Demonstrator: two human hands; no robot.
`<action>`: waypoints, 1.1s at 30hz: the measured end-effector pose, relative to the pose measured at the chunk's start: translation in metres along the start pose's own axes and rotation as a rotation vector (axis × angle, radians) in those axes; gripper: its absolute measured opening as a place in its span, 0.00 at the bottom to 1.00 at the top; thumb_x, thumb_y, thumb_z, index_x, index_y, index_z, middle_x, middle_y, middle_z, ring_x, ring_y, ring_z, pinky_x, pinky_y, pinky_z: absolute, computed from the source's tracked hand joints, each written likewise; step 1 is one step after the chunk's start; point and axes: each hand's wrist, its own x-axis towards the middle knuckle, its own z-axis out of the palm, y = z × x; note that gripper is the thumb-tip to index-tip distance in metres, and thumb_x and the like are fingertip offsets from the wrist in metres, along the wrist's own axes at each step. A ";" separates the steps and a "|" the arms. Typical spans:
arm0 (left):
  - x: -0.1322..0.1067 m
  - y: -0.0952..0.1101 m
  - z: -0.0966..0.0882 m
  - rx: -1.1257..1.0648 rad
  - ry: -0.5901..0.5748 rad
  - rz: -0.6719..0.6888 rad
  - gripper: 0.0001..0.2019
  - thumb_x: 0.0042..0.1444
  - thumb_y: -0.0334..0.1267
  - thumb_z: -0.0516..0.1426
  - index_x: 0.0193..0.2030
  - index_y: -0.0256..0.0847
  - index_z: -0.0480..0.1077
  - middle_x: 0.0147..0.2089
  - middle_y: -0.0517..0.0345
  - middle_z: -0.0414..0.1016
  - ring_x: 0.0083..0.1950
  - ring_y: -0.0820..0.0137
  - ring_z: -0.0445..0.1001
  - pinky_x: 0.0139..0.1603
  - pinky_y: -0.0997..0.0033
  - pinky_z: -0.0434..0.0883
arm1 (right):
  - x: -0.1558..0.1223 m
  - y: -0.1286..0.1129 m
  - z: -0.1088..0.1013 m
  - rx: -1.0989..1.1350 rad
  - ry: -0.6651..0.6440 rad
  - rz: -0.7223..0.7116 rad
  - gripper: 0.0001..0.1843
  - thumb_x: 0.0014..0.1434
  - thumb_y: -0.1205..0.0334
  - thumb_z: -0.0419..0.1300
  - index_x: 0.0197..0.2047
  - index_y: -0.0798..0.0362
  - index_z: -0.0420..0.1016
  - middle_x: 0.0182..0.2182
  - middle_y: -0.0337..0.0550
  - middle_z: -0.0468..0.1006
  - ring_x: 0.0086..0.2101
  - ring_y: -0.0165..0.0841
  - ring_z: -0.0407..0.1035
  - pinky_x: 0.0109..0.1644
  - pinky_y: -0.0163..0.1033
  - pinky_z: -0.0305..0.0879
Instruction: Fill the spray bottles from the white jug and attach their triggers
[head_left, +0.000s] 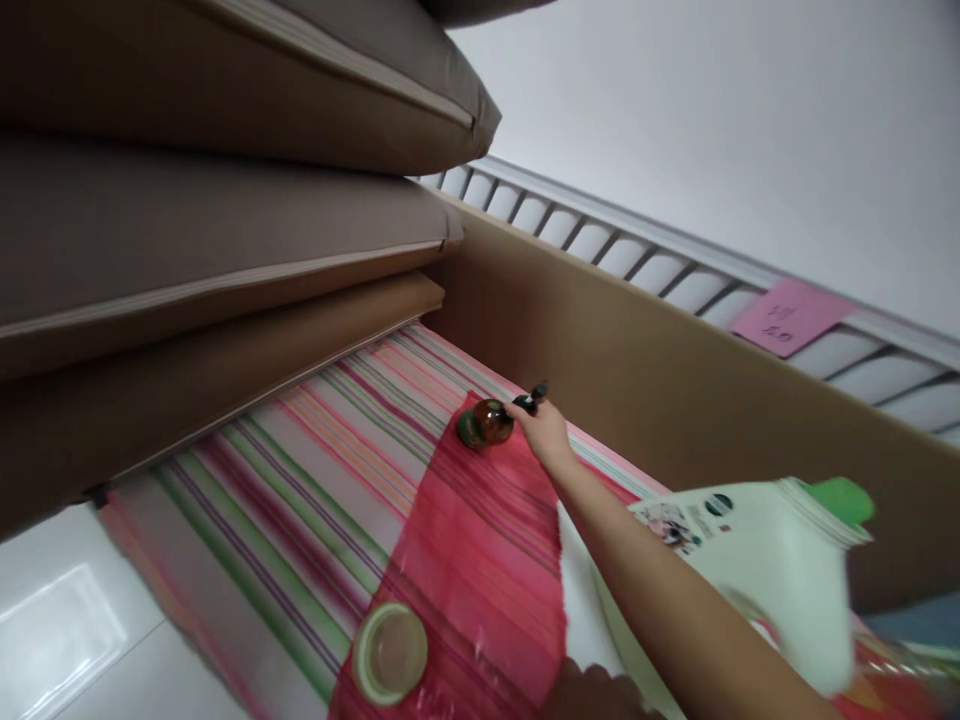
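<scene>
Over red sheet (480,540): bottle (493,424) slants, base left, neck right.
Right hand (545,432): nearest; my fingers closed at the neck.
Jug (795,570): beside my forearm (652,565).

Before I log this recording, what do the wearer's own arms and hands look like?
The slender, ungloved right hand shows no ring or marking that I can make out. The right forearm is smooth and bare, with no sleeve, watch or cable in view. What may be the left hand shows only as a blurred, knuckled edge, too little to describe.
</scene>
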 end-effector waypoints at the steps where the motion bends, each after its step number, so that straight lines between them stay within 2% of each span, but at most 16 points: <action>1: -0.006 0.003 -0.008 0.054 -0.037 0.040 0.11 0.55 0.41 0.54 0.39 0.40 0.75 0.32 0.44 0.78 0.33 0.58 0.75 0.28 0.64 0.65 | -0.007 0.003 -0.006 -0.018 -0.009 -0.005 0.14 0.59 0.54 0.57 0.43 0.56 0.71 0.39 0.42 0.75 0.38 0.34 0.71 0.44 0.46 0.68; 4: -0.024 0.016 -0.038 0.161 -0.174 0.073 0.11 0.52 0.34 0.55 0.42 0.38 0.74 0.37 0.44 0.78 0.38 0.55 0.76 0.31 0.64 0.67 | -0.021 0.006 -0.014 -0.064 -0.031 -0.010 0.13 0.59 0.54 0.57 0.40 0.56 0.72 0.37 0.41 0.76 0.37 0.33 0.71 0.43 0.45 0.69; 8: -0.036 0.027 -0.066 0.192 -0.145 0.082 0.12 0.51 0.34 0.55 0.43 0.37 0.72 0.40 0.44 0.78 0.39 0.56 0.76 0.33 0.66 0.68 | -0.027 0.002 -0.012 -0.103 -0.025 -0.003 0.12 0.59 0.55 0.58 0.41 0.56 0.71 0.38 0.41 0.75 0.37 0.33 0.71 0.42 0.45 0.69; 11: -0.035 0.025 -0.067 0.215 -0.116 0.041 0.12 0.52 0.35 0.56 0.43 0.36 0.72 0.40 0.43 0.78 0.39 0.55 0.76 0.35 0.63 0.69 | -0.027 -0.001 -0.006 -0.112 -0.006 -0.010 0.12 0.59 0.56 0.58 0.41 0.56 0.71 0.38 0.42 0.75 0.38 0.33 0.71 0.43 0.45 0.69; 16: -0.022 0.022 -0.059 0.179 -0.136 -0.096 0.12 0.56 0.31 0.52 0.44 0.37 0.74 0.41 0.41 0.78 0.42 0.51 0.76 0.39 0.55 0.71 | -0.024 -0.004 -0.002 -0.090 0.032 -0.038 0.11 0.58 0.57 0.58 0.38 0.56 0.71 0.36 0.40 0.75 0.36 0.32 0.71 0.41 0.44 0.69; 18: -0.021 0.023 -0.066 0.119 -0.124 -0.085 0.12 0.54 0.33 0.54 0.43 0.36 0.74 0.42 0.39 0.77 0.43 0.49 0.75 0.41 0.51 0.71 | -0.027 -0.005 -0.010 -0.067 0.044 -0.069 0.09 0.56 0.59 0.60 0.37 0.56 0.71 0.34 0.40 0.75 0.36 0.33 0.70 0.42 0.44 0.67; 20: -0.026 0.024 -0.080 0.005 -0.017 -0.059 0.15 0.49 0.36 0.60 0.45 0.37 0.73 0.43 0.42 0.77 0.44 0.50 0.74 0.45 0.50 0.69 | -0.038 -0.006 -0.028 -0.043 0.050 -0.105 0.08 0.51 0.63 0.61 0.36 0.55 0.71 0.34 0.41 0.76 0.37 0.34 0.70 0.44 0.43 0.66; 24: -0.041 0.026 -0.107 -0.211 0.408 -0.087 0.24 0.47 0.33 0.60 0.54 0.42 0.66 0.54 0.48 0.70 0.55 0.55 0.66 0.57 0.52 0.63 | -0.087 0.000 -0.085 -0.011 0.027 -0.116 0.11 0.45 0.62 0.60 0.35 0.52 0.72 0.33 0.41 0.77 0.36 0.37 0.71 0.44 0.42 0.64; 26: -0.045 0.027 -0.112 -0.210 0.540 -0.111 0.31 0.47 0.32 0.60 0.60 0.41 0.59 0.62 0.48 0.62 0.63 0.55 0.58 0.63 0.50 0.56 | -0.124 0.006 -0.115 -0.003 0.017 -0.076 0.11 0.44 0.59 0.59 0.34 0.51 0.72 0.31 0.41 0.78 0.35 0.38 0.72 0.43 0.41 0.65; 27: -0.046 0.027 -0.111 -0.198 0.563 -0.123 0.35 0.45 0.33 0.61 0.62 0.42 0.56 0.64 0.48 0.58 0.65 0.55 0.53 0.65 0.49 0.52 | -0.143 0.010 -0.128 0.007 0.012 -0.045 0.11 0.44 0.58 0.59 0.34 0.51 0.72 0.31 0.41 0.79 0.35 0.38 0.72 0.42 0.41 0.66; 29: -0.046 0.029 -0.105 -0.176 0.530 -0.142 0.43 0.40 0.36 0.65 0.64 0.42 0.52 0.67 0.47 0.53 0.67 0.53 0.48 0.66 0.47 0.49 | -0.182 0.018 -0.147 0.061 -0.010 0.043 0.13 0.42 0.57 0.60 0.34 0.51 0.72 0.31 0.40 0.79 0.33 0.39 0.73 0.39 0.41 0.67; 31: -0.046 0.032 -0.093 -0.164 0.433 -0.133 0.47 0.35 0.38 0.67 0.64 0.42 0.52 0.67 0.45 0.53 0.66 0.50 0.50 0.64 0.45 0.50 | -0.217 0.024 -0.157 0.137 -0.023 0.115 0.13 0.41 0.58 0.60 0.34 0.51 0.72 0.30 0.40 0.78 0.32 0.38 0.72 0.38 0.40 0.67; 33: -0.048 0.036 -0.080 -0.166 0.319 -0.081 0.46 0.34 0.38 0.67 0.63 0.41 0.54 0.64 0.44 0.58 0.63 0.51 0.56 0.62 0.47 0.55 | -0.246 0.029 -0.161 0.193 -0.013 0.159 0.12 0.41 0.61 0.60 0.33 0.51 0.72 0.30 0.40 0.78 0.32 0.37 0.71 0.38 0.40 0.67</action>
